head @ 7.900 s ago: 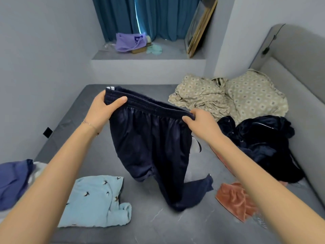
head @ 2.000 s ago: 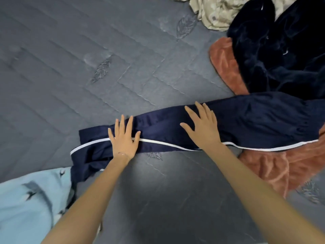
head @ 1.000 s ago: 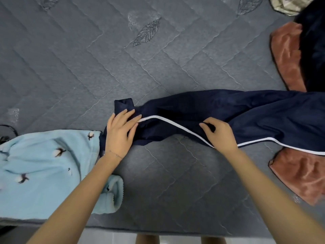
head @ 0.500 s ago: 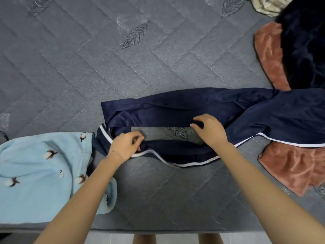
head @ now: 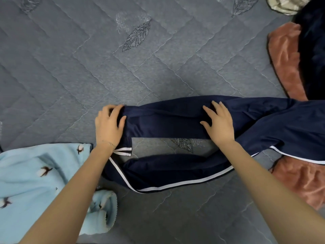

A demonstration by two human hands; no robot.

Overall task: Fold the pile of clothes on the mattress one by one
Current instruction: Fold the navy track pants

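The navy trousers (head: 167,118) with a white side stripe lie across the grey quilted mattress (head: 123,67), waist end off to the right. Their two legs lie apart, with a strip of mattress showing between them. My left hand (head: 109,125) grips the cuff end of the far leg, fingers curled over its edge. Further right on the same leg, my right hand (head: 219,125) presses down with its fingers spread. The near leg curves below my forearms, white stripe outward.
A light blue garment (head: 35,182) with small bird prints lies at the lower left, touching the trouser cuffs. A rust-pink cloth (head: 284,59) and a dark velvet garment (head: 313,50) lie at the right. A beige patterned cloth (head: 284,4) shows at the top right.
Both hands have moved from the near leg up to the far leg. My left hand now holds the far cuff and my right hand has flattened on the fabric.
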